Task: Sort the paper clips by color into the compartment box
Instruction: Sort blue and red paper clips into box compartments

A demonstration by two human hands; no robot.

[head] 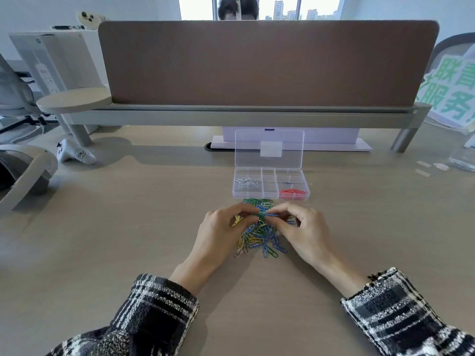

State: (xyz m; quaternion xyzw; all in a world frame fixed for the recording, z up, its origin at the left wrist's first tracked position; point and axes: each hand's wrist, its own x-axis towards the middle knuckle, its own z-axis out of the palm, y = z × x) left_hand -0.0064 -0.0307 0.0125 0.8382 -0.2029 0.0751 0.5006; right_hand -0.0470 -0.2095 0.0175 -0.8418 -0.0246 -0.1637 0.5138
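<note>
- Plaid sleeves point(159, 312) frame the near edge, and both hands work a mixed pile of paper clips point(259, 238) lying on the table point(128, 227) just in front of the compartment box point(269, 176).
- Left hand point(221, 232): fingers curled, grip narrow, pinching a green clip point(259, 216) at the end of the pile nearest the box.
- Right hand point(303, 227): thumb and forefinger in a narrow grip, pinching a blue clip point(273, 215) that meets the green one.
- The box's clear lid point(269, 140) stands open on its far side.
- Silver clips point(246, 182) sit in the box's left compartments, red clips point(293, 193) in its near-right one.
- A brown divider screen point(257, 62) rises well behind the box.
</note>
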